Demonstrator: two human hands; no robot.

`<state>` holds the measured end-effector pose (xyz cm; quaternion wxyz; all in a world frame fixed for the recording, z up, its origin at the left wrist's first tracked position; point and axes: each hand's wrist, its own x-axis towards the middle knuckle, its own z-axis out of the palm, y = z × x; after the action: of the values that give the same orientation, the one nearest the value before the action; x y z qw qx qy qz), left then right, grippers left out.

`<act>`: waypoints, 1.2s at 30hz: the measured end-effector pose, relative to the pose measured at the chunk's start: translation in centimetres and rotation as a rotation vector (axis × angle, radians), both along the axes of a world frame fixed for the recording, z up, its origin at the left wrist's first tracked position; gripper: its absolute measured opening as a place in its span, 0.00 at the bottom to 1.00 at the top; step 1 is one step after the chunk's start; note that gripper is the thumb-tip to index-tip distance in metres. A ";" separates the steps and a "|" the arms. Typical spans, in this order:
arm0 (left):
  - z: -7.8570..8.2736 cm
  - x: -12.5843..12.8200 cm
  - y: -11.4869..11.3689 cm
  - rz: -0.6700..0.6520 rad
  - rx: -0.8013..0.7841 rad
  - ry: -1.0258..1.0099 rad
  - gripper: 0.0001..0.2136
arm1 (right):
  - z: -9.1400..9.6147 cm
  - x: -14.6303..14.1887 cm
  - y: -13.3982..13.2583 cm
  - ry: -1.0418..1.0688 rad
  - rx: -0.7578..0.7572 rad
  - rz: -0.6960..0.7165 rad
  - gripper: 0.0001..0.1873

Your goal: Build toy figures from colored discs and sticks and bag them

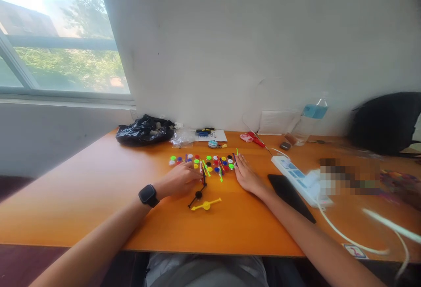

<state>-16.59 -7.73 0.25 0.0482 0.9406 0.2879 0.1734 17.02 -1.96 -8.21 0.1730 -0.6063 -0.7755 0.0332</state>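
A heap of small coloured discs and thin sticks (210, 163) lies on the orange table (98, 190). My left hand (180, 179), with a black watch (148, 195) on the wrist, rests curled at the heap's left side, fingertips on a stick; what they grip is too small to make out. My right hand (247, 174) lies flat on the table at the heap's right edge, fingers stretched out. In front of the heap lie a black disc-and-stick piece (197, 195) and a yellow one (206, 205).
A black plastic bag (144, 130) sits at the back left, a clear bag and papers (210, 135) beside it. A water bottle (309, 120), a white power strip (296, 177) with cable, a black flat object (291, 195) and a dark bag (384, 122) fill the right side.
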 end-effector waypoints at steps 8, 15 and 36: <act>-0.7 -0.5 1.2 0.068 0.030 -0.053 0.17 | -0.2 0.3 0.0 0.067 0.004 0.014 0.36; 0.9 -6.0 4.1 0.174 -0.037 -0.188 0.15 | 0.0 0.3 -0.4 0.080 0.021 0.001 0.36; -0.5 -7.7 5.4 0.235 -0.174 -0.136 0.11 | 0.3 0.2 -0.8 0.131 -0.066 0.021 0.40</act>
<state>-24.30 -2.37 -0.23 0.1282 0.8789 0.4058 0.2154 17.22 -2.76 -7.93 0.2027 -0.6000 -0.7674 0.1002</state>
